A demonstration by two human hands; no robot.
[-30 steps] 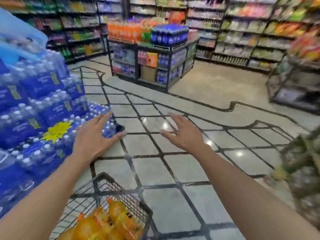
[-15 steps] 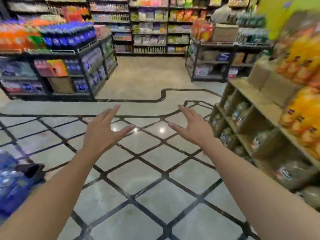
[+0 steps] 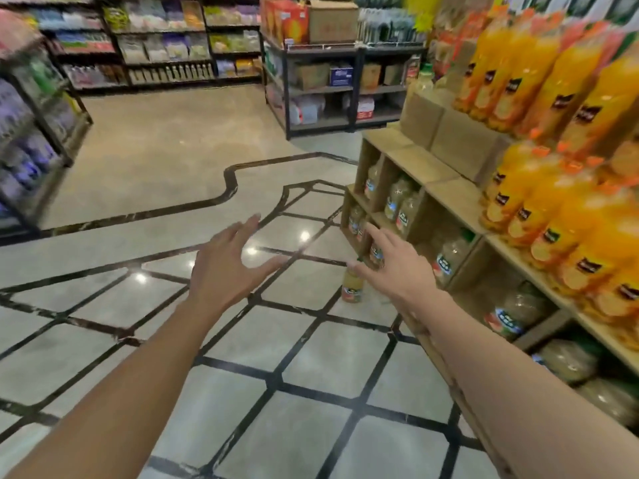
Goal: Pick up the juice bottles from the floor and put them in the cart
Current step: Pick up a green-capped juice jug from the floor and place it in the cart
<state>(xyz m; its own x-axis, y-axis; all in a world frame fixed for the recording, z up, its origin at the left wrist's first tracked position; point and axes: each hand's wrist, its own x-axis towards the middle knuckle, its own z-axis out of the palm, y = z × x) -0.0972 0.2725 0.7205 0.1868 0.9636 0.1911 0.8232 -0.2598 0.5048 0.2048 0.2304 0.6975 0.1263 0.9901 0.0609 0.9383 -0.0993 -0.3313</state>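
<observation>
Just right of the right hand (image 3: 397, 267), a wooden display shelf (image 3: 446, 191) holds pale juice jars in its cubbies and orange juice bottles (image 3: 553, 216) on top. Since 0.5 s ago the view has swung right, bringing 1 juice bottle (image 3: 352, 288) into sight, upright on the tiled floor (image 3: 242, 344) under the right thumb. Left hand (image 3: 224, 271) and right hand are both spread and hold nothing.
</observation>
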